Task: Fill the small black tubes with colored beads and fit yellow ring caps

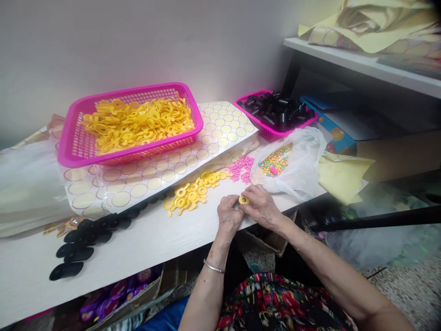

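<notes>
Close to the table's front edge my two hands meet. My right hand (261,207) pinches a small yellow plastic ring piece (244,201) with something dark pinkish in its centre. Against it, my left hand (228,214) is closed, its fingers curled; what lies inside them is hidden. Just beyond the hands is a scatter of small pink pieces (241,168). A loose pile of yellow ring pieces (189,195) lies to the left of them. On the right, a white plastic bag (299,177) lies open around many tiny multicoloured beads (275,160).
A pink basket (70,138) full of yellow rings rests on sticker sheets (168,176). Behind the bag, another pink basket (267,133) holds black cylinders (283,115). Black tube-like pieces (74,253) line the left front. A shelf (361,64) juts in at upper right.
</notes>
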